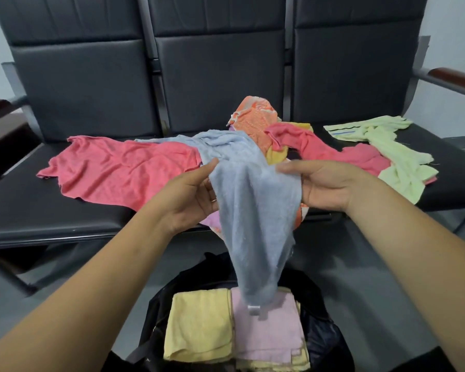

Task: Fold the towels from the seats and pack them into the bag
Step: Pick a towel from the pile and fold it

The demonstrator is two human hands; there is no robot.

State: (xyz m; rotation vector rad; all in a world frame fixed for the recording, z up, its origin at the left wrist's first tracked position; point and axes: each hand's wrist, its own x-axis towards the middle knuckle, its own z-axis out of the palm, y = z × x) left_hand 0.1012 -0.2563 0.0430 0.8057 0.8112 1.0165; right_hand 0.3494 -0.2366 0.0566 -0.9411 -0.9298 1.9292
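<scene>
A light blue towel [253,210] hangs between my hands, its upper part still lying on the seat and its lower end dangling over the bag. My left hand [191,197] grips its left edge and my right hand [325,183] pinches its right edge. Below, a black bag [320,326] stands open on the floor with a folded yellow towel [199,326] and a folded pink towel [269,331] inside. On the seats lie a pink-red towel [118,173], an orange patterned towel [253,119], another pink-red towel [333,149] and a pale green towel [397,154].
The black three-seat bench [65,216] has tall backrests and a wooden armrest [457,79] at the right. Grey floor [365,264] lies between the bench's front edge and the bag.
</scene>
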